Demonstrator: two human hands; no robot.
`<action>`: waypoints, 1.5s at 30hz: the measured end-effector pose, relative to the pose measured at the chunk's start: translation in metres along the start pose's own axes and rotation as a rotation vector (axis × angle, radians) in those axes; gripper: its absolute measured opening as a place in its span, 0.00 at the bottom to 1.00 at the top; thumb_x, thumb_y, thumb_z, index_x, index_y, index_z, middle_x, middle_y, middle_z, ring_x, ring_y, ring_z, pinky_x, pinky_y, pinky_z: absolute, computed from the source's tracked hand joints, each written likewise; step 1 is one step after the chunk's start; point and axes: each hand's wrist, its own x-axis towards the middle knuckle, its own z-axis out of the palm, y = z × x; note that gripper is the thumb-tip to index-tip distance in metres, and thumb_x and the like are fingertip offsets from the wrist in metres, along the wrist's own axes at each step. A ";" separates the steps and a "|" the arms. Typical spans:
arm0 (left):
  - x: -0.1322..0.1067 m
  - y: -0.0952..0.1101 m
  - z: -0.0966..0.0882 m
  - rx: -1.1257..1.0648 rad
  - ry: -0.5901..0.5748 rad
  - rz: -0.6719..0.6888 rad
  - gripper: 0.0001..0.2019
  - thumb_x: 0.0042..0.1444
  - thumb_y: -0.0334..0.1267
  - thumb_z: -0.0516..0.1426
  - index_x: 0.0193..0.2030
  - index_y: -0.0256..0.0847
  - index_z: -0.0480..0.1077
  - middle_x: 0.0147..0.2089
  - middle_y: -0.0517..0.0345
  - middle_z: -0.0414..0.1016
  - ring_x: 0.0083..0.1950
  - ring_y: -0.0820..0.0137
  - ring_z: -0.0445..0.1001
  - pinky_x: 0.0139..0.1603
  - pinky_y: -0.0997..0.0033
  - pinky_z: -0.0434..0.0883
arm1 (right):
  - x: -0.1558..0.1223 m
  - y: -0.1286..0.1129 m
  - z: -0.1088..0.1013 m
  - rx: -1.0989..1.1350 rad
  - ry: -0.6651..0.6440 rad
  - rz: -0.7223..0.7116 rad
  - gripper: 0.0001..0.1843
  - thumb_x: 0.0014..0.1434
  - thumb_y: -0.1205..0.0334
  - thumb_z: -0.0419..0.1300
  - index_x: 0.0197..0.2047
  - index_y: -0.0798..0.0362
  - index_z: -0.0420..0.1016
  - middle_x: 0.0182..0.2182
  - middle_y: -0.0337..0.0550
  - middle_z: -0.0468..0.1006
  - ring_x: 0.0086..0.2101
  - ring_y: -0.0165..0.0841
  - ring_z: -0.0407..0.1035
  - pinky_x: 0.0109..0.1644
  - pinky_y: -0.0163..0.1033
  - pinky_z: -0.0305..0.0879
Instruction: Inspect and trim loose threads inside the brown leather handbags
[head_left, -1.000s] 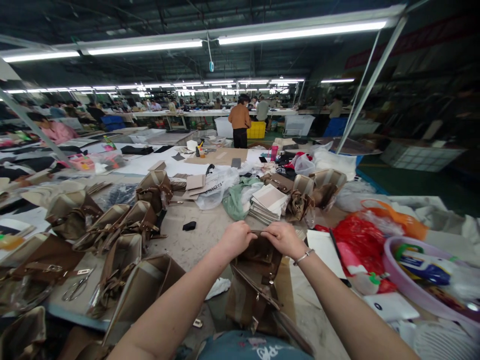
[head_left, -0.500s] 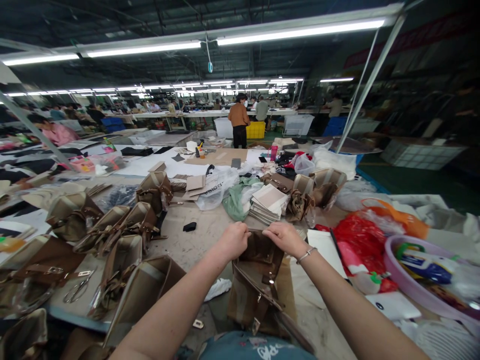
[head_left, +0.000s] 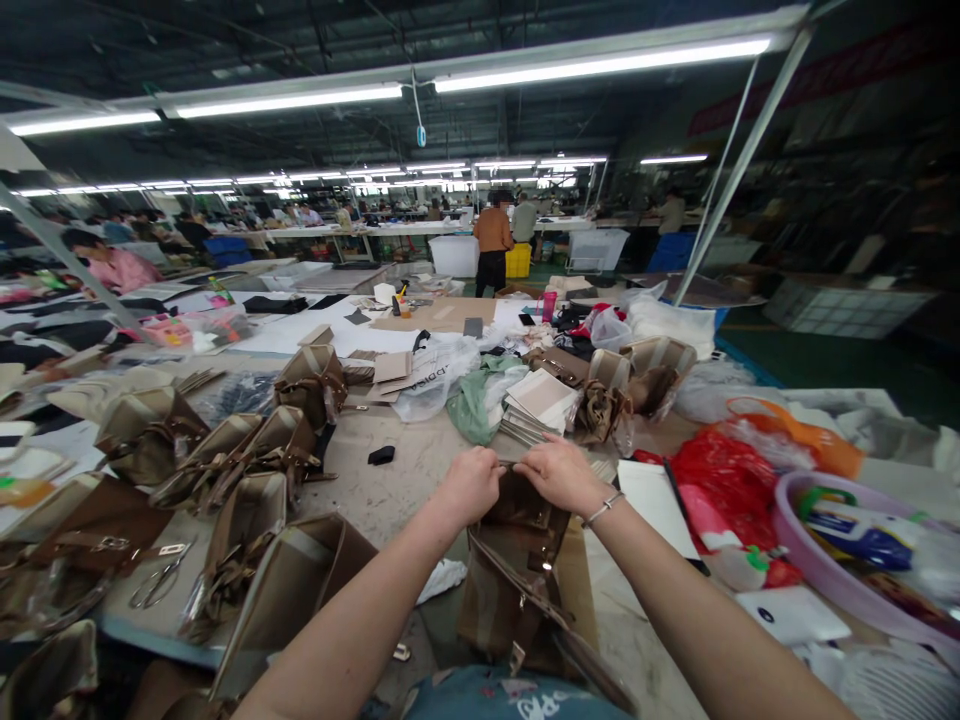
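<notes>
One brown bag point(head_left: 487, 600) sits near the middle of the table point(head_left: 412, 435), just past a blue-green shirt point(head_left: 465, 700). The bag looks smooth, with a slanting edge and a shiny metal clasp point(head_left: 517, 656). The left hand point(head_left: 474, 482) has its thumb and fingers closed tight on the bag's top edge. The right hand point(head_left: 559, 472) pinches that same edge just beside it, and a thin, shiny bracelet point(head_left: 604, 507) goes round the wrist.

On the near left I see more brown bags point(head_left: 300, 590), boxy with pale insides, and metal scissors point(head_left: 159, 582) with round loops. On the right are a round purple tub point(head_left: 789, 530) and a crinkly red plastic bag point(head_left: 720, 475). A bit farther, past the hands, lie a small black scrap point(head_left: 381, 455), a messy pile of flat, pale cards point(head_left: 541, 400) and a crumpled green bag point(head_left: 474, 400).

Far off, a person point(head_left: 493, 232) in an orange-brown top stands by a yellow bin point(head_left: 519, 264). Up high shine long white light tubes point(head_left: 600, 66).
</notes>
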 end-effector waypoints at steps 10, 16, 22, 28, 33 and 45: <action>-0.001 0.004 -0.002 -0.017 0.004 -0.017 0.07 0.56 0.34 0.51 0.30 0.38 0.68 0.33 0.55 0.71 0.36 0.70 0.69 0.36 0.73 0.63 | -0.004 -0.003 -0.005 0.073 -0.012 -0.029 0.17 0.61 0.48 0.49 0.40 0.48 0.75 0.34 0.42 0.78 0.37 0.33 0.70 0.54 0.43 0.55; -0.003 -0.005 0.001 -0.138 0.067 0.007 0.06 0.53 0.32 0.54 0.28 0.39 0.71 0.31 0.56 0.74 0.35 0.71 0.70 0.38 0.73 0.66 | 0.006 -0.007 -0.004 0.041 -0.037 -0.043 0.16 0.63 0.54 0.48 0.36 0.49 0.76 0.31 0.42 0.78 0.35 0.32 0.70 0.48 0.38 0.58; -0.007 -0.012 -0.003 -0.455 0.179 -0.013 0.04 0.49 0.32 0.58 0.26 0.40 0.73 0.34 0.57 0.77 0.38 0.72 0.73 0.45 0.71 0.69 | 0.007 -0.007 0.002 0.031 0.020 -0.070 0.15 0.62 0.57 0.50 0.32 0.51 0.75 0.29 0.43 0.78 0.33 0.31 0.69 0.52 0.39 0.55; -0.012 -0.011 -0.008 -0.442 -0.007 -0.151 0.38 0.39 0.36 0.64 0.60 0.42 0.56 0.50 0.51 0.73 0.42 0.67 0.74 0.44 0.67 0.70 | 0.008 -0.009 -0.002 -0.011 0.039 -0.008 0.15 0.61 0.57 0.51 0.27 0.52 0.74 0.26 0.44 0.75 0.33 0.33 0.68 0.40 0.36 0.59; -0.014 -0.017 -0.014 -0.211 -0.129 -0.187 0.28 0.44 0.31 0.60 0.55 0.39 0.62 0.48 0.49 0.74 0.49 0.62 0.71 0.49 0.65 0.66 | 0.008 -0.016 -0.008 -0.058 -0.002 0.077 0.16 0.61 0.56 0.50 0.28 0.52 0.74 0.28 0.44 0.76 0.32 0.33 0.69 0.35 0.35 0.59; 0.010 -0.006 -0.012 -0.139 0.019 0.035 0.08 0.48 0.33 0.58 0.37 0.42 0.68 0.39 0.60 0.75 0.41 0.69 0.71 0.41 0.72 0.65 | -0.013 -0.020 -0.011 -0.120 -0.034 0.297 0.16 0.61 0.56 0.49 0.29 0.51 0.74 0.29 0.45 0.77 0.32 0.36 0.71 0.32 0.36 0.60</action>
